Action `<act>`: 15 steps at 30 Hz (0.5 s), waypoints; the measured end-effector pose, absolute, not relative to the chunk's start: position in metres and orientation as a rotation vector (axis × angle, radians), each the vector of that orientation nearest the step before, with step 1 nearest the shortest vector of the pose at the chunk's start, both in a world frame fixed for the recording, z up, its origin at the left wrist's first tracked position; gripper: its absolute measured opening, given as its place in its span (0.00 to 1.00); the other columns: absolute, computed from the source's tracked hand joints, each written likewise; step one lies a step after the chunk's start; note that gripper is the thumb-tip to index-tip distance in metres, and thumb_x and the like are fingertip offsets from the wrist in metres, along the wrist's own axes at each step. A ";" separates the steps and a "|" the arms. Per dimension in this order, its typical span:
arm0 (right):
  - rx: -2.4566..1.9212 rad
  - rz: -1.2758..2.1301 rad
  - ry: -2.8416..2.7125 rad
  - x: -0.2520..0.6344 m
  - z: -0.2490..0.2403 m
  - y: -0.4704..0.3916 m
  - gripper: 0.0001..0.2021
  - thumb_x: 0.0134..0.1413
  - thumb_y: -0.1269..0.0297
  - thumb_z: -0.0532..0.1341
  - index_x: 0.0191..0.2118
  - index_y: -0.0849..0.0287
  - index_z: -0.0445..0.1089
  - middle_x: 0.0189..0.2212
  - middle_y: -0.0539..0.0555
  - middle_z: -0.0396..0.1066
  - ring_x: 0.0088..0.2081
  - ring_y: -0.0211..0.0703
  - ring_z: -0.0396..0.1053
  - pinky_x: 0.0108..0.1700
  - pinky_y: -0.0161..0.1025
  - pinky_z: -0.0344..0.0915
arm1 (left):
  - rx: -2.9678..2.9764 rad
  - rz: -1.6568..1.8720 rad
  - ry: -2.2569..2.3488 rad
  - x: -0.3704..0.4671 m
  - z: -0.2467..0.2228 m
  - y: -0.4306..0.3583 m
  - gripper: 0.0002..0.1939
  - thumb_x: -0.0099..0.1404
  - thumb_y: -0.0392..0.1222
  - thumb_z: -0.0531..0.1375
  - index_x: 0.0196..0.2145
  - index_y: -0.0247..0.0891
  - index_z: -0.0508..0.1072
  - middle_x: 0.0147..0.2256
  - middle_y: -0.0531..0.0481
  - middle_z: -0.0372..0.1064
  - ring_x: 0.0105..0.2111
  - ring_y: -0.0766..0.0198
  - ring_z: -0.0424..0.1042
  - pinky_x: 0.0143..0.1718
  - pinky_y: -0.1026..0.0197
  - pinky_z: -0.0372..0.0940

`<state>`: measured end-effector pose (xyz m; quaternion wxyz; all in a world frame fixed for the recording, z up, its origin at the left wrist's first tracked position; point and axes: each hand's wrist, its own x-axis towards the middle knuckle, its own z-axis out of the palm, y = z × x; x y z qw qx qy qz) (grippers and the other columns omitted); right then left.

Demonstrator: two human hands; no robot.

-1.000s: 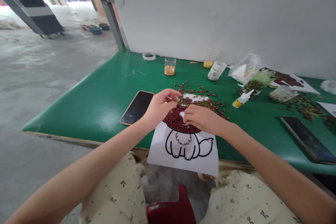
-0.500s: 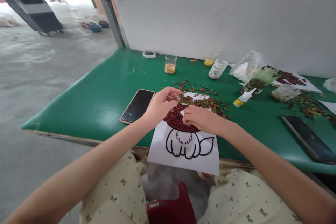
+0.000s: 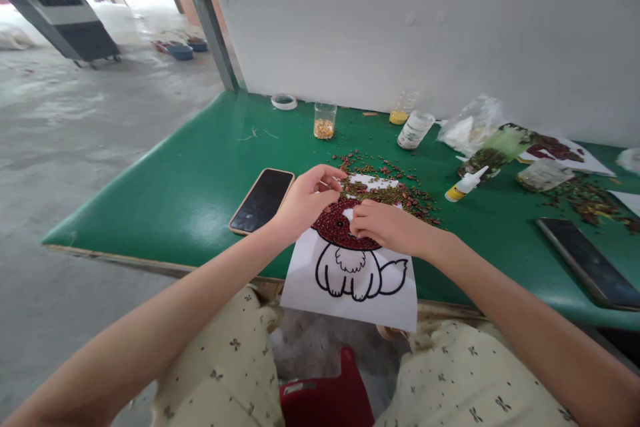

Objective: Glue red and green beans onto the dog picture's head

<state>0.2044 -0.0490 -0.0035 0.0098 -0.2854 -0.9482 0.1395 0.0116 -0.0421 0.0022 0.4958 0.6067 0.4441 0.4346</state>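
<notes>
A white sheet (image 3: 300, 280) with a black-outlined animal drawing lies over the table's front edge. Dark red beans (image 3: 330, 227) cover the animal's head; its body and tail are bare paper. Green and red beans (image 3: 395, 195) are heaped on the sheet's top part and beyond it. My left hand (image 3: 314, 193) rests at the head's upper left, fingers curved and apart, with nothing visible in them. My right hand (image 3: 373, 221) is over the head's right side, its fingers pinched together on something too small to make out.
On the green table (image 3: 200, 173) are a phone (image 3: 263, 201) at left, a glue bottle (image 3: 465, 185), a cup of corn kernels (image 3: 324, 123), a tilted cup (image 3: 416, 131), a plastic bag (image 3: 473, 127) and another phone (image 3: 590, 263) at right. A red stool (image 3: 327, 397) stands below.
My right hand has shifted very slightly on the bean-covered head. My left hand looks the same.
</notes>
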 end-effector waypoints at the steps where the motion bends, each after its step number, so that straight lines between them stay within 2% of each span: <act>1: -0.891 0.435 -2.954 0.205 -0.003 -0.049 0.11 0.59 0.74 0.49 0.30 0.59 0.66 0.31 0.54 0.64 0.36 0.41 0.57 0.36 0.37 0.53 | 1.469 1.053 1.075 0.012 0.002 -0.042 0.16 0.51 0.29 0.57 0.39 0.38 0.71 0.31 0.51 0.67 0.25 0.71 0.63 0.23 0.68 0.58; 15: -0.902 0.377 -2.961 0.207 -0.005 -0.049 0.11 0.59 0.74 0.50 0.31 0.59 0.68 0.32 0.54 0.63 0.37 0.42 0.56 0.35 0.36 0.52 | 1.446 1.042 1.072 0.013 0.003 -0.042 0.15 0.52 0.29 0.57 0.39 0.38 0.71 0.31 0.50 0.67 0.28 0.70 0.64 0.24 0.68 0.59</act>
